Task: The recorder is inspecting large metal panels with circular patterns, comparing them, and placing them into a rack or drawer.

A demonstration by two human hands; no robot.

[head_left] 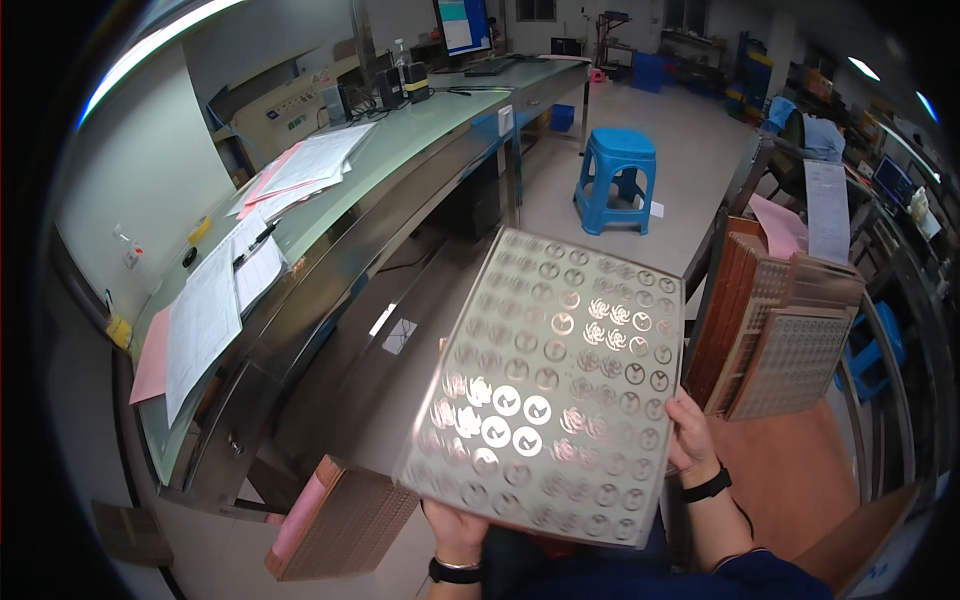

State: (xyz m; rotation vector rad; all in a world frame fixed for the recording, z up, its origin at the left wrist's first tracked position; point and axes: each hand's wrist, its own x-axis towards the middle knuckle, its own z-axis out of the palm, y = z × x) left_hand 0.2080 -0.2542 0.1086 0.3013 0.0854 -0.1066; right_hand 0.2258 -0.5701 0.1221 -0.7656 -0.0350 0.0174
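I hold a large flat grey-green panel (560, 365) tilted in front of me. Rows of round and flower-like metallic shapes cover it, and several of them flash bright with reflected light. My left hand (457, 532) grips its lower left corner, with the fingers partly hidden beneath. At the right edge, my right hand (690, 437) is closed around the side, its thumb along the edge. Below and left of the panel, a stack of similar panels (345, 525) with a pink sheet leans upright near the floor.
To the left runs a long green-topped bench (400, 150) bearing papers (205, 310), pens and a monitor (463, 27). A blue stool (618, 180) stands on the floor ahead. At right, a rack (780, 470) carries upright stacked panels (795, 360) with paper sheets on top.
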